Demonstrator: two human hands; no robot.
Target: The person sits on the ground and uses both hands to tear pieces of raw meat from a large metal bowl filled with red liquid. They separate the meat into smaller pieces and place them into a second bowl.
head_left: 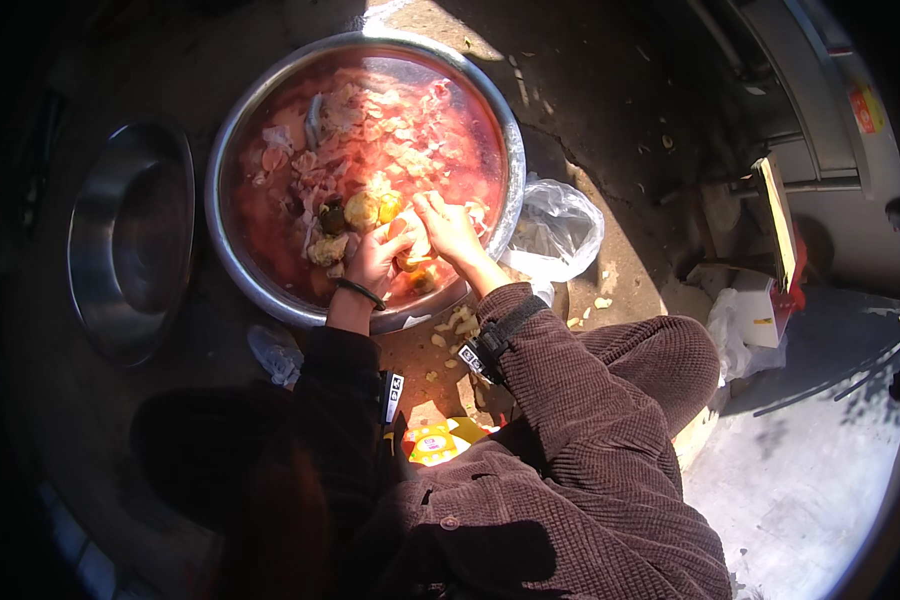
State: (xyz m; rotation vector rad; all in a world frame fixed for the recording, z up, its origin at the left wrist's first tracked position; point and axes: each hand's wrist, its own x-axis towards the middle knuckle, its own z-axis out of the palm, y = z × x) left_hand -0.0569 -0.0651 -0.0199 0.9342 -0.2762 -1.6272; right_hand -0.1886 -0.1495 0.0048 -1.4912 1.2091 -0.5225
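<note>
our left hand [375, 262] and right hand [448, 228] pinch a pale wet chunk [410, 243] together over the near rim of the steel basin [232, 140] of red liquid; it looks soft and slippery, so we grip its ends firmly.

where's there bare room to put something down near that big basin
The empty steel bowl left of the big basin is free, and so is the grey floor by the right knee. Crowded: the basin, where both hands work, and the scrap-strewn ground by the plastic bag.
</note>
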